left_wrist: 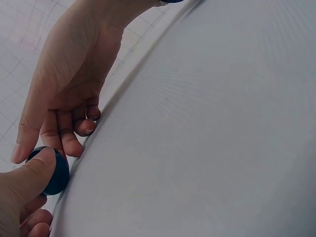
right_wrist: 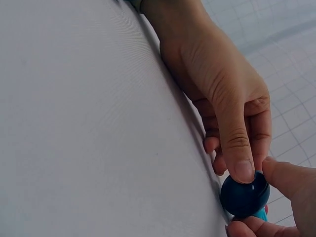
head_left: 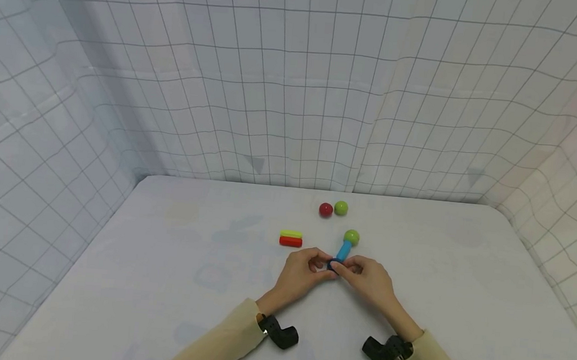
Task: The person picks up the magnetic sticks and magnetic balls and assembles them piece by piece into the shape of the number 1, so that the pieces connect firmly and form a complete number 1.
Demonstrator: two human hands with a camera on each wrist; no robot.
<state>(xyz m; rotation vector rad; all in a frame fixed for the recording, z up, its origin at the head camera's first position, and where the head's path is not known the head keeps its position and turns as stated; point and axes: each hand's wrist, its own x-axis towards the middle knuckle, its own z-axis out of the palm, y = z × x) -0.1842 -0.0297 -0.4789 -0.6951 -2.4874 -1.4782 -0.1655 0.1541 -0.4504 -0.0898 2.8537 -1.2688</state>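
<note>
Both hands meet at a dark blue ball [head_left: 334,264], glossy in the right wrist view, at one end of a light blue rod [head_left: 344,250]. A green ball [head_left: 352,237] sits at the rod's far end. My left hand [head_left: 301,271] holds the dark ball from the left between thumb and fingers. From the other side my right hand [head_left: 372,282] pinches it, the thumb lying over its near face. In the left wrist view the dark ball [left_wrist: 60,175] is partly covered by the right thumb. Whether the ball and rod are joined is hidden by fingers.
A yellow-green rod [head_left: 291,233] and a red rod [head_left: 291,242] lie side by side left of the hands. Farther back are a red ball [head_left: 326,209] and another green ball [head_left: 341,208]. Grid-patterned cloth [head_left: 295,90] encloses the white table [head_left: 183,285].
</note>
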